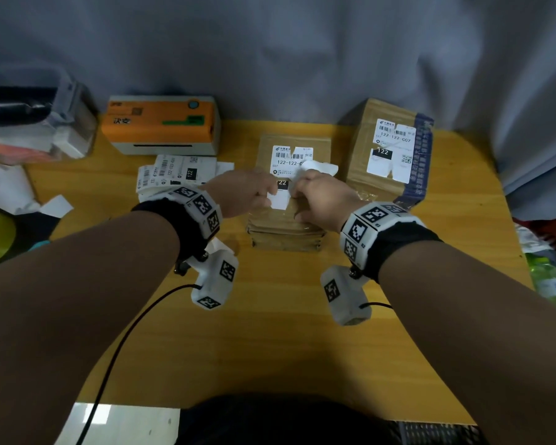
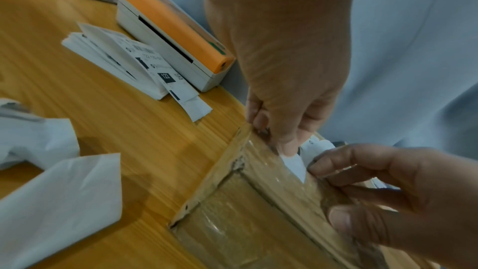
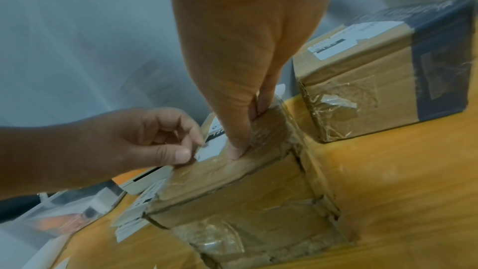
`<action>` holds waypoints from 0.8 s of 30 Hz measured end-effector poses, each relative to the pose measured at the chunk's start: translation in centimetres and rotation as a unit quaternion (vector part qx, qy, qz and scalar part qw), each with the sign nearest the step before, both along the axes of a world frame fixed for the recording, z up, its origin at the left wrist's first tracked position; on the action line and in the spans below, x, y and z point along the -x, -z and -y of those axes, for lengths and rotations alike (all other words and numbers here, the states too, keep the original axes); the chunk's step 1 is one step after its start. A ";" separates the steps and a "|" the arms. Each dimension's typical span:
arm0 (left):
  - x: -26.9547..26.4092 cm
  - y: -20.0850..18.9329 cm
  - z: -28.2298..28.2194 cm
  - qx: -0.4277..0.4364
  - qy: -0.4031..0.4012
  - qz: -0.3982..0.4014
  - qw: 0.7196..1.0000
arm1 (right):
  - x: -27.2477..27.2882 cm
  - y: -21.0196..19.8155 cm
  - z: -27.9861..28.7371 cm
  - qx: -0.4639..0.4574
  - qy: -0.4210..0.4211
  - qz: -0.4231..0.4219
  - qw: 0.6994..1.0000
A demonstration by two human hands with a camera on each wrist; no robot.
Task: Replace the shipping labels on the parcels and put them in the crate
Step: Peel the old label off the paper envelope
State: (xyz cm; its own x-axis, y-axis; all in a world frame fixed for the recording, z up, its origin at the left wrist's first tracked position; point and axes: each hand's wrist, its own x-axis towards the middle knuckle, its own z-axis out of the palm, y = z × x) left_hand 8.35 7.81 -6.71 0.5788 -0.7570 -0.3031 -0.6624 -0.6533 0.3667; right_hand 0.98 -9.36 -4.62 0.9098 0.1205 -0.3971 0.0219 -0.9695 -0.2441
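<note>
At the centre of the head view, the left hand (image 1: 244, 194) and right hand (image 1: 318, 200) both pinch the half-torn old label (image 1: 291, 159) on the taped parcel (image 1: 286, 226); this thin paper probably rips easily, so grasp its loose edge.

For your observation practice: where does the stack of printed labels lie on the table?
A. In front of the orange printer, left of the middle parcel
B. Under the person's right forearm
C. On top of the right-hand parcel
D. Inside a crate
A: the stack of printed labels lies just in front of the orange printer, left of the middle parcel.
</note>
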 end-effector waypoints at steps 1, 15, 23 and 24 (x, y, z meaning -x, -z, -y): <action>-0.1 0.0 -0.1 -0.001 0.009 0.003 1.000 | 0.0 0.0 0.0 -0.001 0.001 0.000 1.000; 0.0 -0.2 1.2 -0.044 0.038 -0.006 0.998 | 0.4 0.8 0.3 -0.020 0.003 0.012 1.000; -0.1 -0.3 2.3 -0.029 0.019 0.016 0.999 | 0.2 1.1 0.5 -0.033 0.007 0.016 0.999; -0.1 -0.4 2.5 -0.025 0.018 0.017 0.999 | 0.2 1.1 0.6 -0.035 0.008 0.018 0.999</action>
State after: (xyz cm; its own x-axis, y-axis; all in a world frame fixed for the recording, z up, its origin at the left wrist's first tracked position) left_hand 8.42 5.34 -6.30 0.5623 -0.7619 -0.3216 -0.6977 -0.6458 0.3100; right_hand 0.81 -9.92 -5.68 0.9251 0.1322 -0.3560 0.0163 -0.9504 -0.3105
